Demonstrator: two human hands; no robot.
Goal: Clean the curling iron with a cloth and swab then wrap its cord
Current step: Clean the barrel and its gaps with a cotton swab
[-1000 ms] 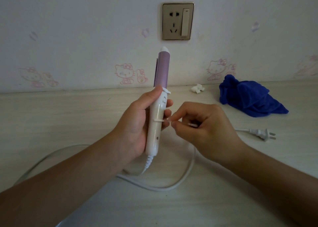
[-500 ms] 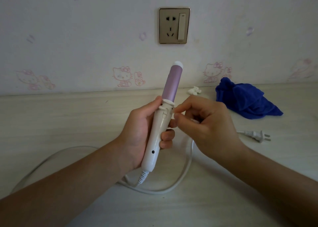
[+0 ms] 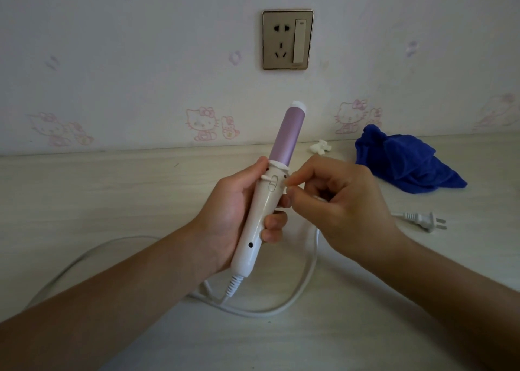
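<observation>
Left hand (image 3: 233, 210): wrapped round the white handle of the curling iron (image 3: 266, 207), thumb up by the collar, fingers curled round the far side.
Right hand (image 3: 340, 202): pinches the swab (image 3: 266, 177) between thumb and forefinger, the other fingers curled in.
Curling iron: held above the table (image 3: 84, 202) at mid-view, tilted, with the purple barrel pointing to 1 o'clock and the cord end to 7 o'clock.
Swab: a thin white stick lying across the handle just under the collar, beside the slide switch, its tip toward 9 o'clock.
Cord (image 3: 305, 283): loops on the table from the iron's base round through 5 o'clock.
Plug (image 3: 422, 220): on the table at 3 o'clock of the iron, past the right wrist.
Cloth (image 3: 405, 162): blue, crumpled, at 2 o'clock near the wall.
Socket (image 3: 287, 40): on the wall at 12 o'clock.
</observation>
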